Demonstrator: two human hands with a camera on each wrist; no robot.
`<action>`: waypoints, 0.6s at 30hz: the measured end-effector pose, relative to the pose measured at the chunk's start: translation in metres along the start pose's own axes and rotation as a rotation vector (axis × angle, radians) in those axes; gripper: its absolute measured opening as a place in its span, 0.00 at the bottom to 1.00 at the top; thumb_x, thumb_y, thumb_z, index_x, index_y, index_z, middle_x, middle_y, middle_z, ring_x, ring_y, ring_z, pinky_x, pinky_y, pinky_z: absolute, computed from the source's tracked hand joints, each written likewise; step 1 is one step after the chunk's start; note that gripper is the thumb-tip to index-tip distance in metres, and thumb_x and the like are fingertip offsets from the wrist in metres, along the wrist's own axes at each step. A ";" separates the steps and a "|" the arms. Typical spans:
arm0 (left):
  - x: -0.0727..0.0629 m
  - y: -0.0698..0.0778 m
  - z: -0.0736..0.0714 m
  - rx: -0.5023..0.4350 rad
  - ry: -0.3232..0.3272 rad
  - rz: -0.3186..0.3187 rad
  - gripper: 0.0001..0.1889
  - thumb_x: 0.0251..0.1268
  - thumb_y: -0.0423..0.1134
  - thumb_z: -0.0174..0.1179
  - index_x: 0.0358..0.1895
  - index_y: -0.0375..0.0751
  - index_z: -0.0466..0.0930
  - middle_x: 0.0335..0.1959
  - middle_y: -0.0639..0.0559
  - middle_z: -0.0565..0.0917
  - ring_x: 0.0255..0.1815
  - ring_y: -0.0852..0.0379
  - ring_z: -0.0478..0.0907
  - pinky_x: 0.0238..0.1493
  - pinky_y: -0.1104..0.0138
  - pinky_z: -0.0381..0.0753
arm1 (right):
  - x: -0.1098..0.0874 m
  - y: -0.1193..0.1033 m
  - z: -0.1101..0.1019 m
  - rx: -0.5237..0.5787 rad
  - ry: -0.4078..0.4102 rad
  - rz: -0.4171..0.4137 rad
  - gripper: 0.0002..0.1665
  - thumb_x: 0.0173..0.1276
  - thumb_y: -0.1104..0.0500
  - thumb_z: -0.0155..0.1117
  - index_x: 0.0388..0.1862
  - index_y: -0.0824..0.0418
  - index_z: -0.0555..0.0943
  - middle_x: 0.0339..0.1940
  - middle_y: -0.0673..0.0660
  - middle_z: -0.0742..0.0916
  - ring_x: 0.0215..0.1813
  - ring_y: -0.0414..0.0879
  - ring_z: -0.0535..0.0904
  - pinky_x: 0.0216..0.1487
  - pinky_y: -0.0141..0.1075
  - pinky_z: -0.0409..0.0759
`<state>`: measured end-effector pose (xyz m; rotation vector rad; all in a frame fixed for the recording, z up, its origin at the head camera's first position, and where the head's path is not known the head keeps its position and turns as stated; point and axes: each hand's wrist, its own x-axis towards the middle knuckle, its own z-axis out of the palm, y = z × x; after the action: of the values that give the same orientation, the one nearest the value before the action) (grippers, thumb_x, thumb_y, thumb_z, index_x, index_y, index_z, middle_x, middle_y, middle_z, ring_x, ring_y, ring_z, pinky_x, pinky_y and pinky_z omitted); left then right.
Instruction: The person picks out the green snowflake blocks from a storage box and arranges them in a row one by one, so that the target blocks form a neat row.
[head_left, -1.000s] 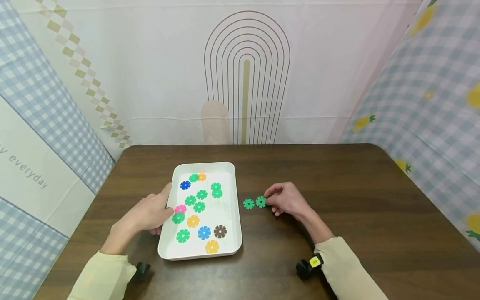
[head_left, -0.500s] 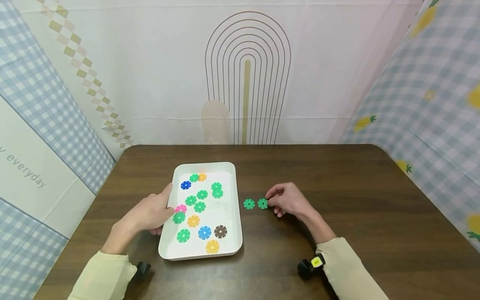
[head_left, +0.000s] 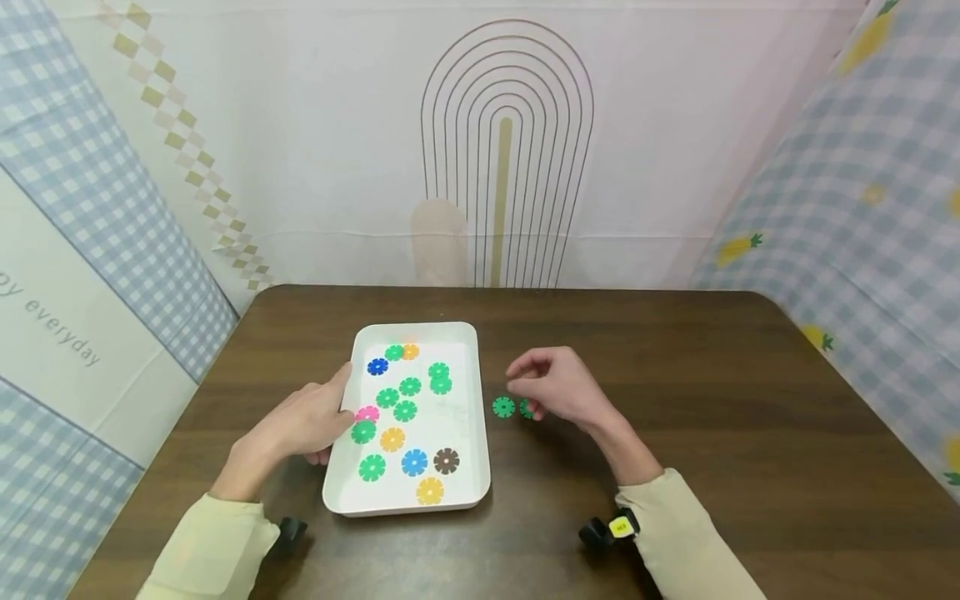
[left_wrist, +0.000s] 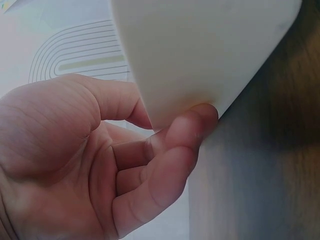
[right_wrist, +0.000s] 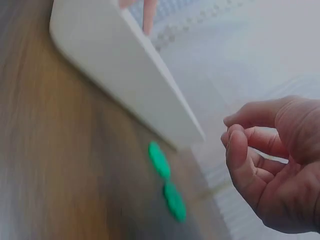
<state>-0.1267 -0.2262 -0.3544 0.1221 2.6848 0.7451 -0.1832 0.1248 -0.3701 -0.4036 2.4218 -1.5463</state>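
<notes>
A white tray [head_left: 459, 425] lies on the table with several toothed plastic discs in green, yellow, blue, pink and brown. My left hand [head_left: 306, 422] grips its left edge; in the left wrist view, curled fingers of that hand [left_wrist: 145, 175] touch the tray wall [left_wrist: 200, 55]. Right of the tray are two green flower-shaped discs: a fully visible one [head_left: 503, 407] and a second one [head_left: 526, 409] partly hidden by my right hand [head_left: 561, 388]. The right wrist view has the right hand [right_wrist: 280, 165] loosely curled, nothing visible between its fingertips, apart from the green discs [right_wrist: 174, 201].
The dark wooden table [head_left: 720, 417] extends to the right of the hands. A patterned white cloth [head_left: 337, 150] hangs behind it, and checked cloths flank both sides. Small black devices [head_left: 597, 534] are strapped to the wrists.
My right hand slid the second green disc slightly rightward, then let go and lifted up and to the left above it. The left hand keeps its place on the tray.
</notes>
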 end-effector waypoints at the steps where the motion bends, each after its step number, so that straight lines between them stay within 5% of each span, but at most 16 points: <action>1: 0.000 0.000 0.000 0.001 -0.001 -0.002 0.41 0.77 0.35 0.55 0.84 0.30 0.42 0.33 0.43 0.81 0.16 0.54 0.80 0.20 0.61 0.83 | 0.001 -0.006 0.005 0.008 -0.014 -0.013 0.11 0.67 0.66 0.71 0.46 0.71 0.87 0.28 0.67 0.86 0.21 0.45 0.79 0.25 0.38 0.84; 11: -0.003 -0.004 -0.001 0.005 -0.009 0.008 0.39 0.77 0.34 0.55 0.83 0.32 0.45 0.30 0.44 0.81 0.16 0.54 0.80 0.19 0.62 0.83 | 0.013 -0.052 0.060 0.010 -0.126 -0.081 0.06 0.67 0.64 0.72 0.41 0.64 0.89 0.27 0.64 0.86 0.18 0.44 0.78 0.27 0.48 0.87; 18: -0.007 -0.009 -0.002 0.012 -0.020 0.017 0.40 0.77 0.35 0.55 0.83 0.30 0.45 0.31 0.44 0.81 0.16 0.54 0.80 0.20 0.62 0.83 | 0.014 -0.063 0.096 0.036 -0.221 -0.051 0.06 0.68 0.64 0.73 0.42 0.64 0.89 0.24 0.58 0.83 0.18 0.43 0.77 0.25 0.37 0.84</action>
<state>-0.1207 -0.2361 -0.3552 0.1552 2.6723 0.7296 -0.1568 0.0136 -0.3527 -0.5993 2.2288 -1.4768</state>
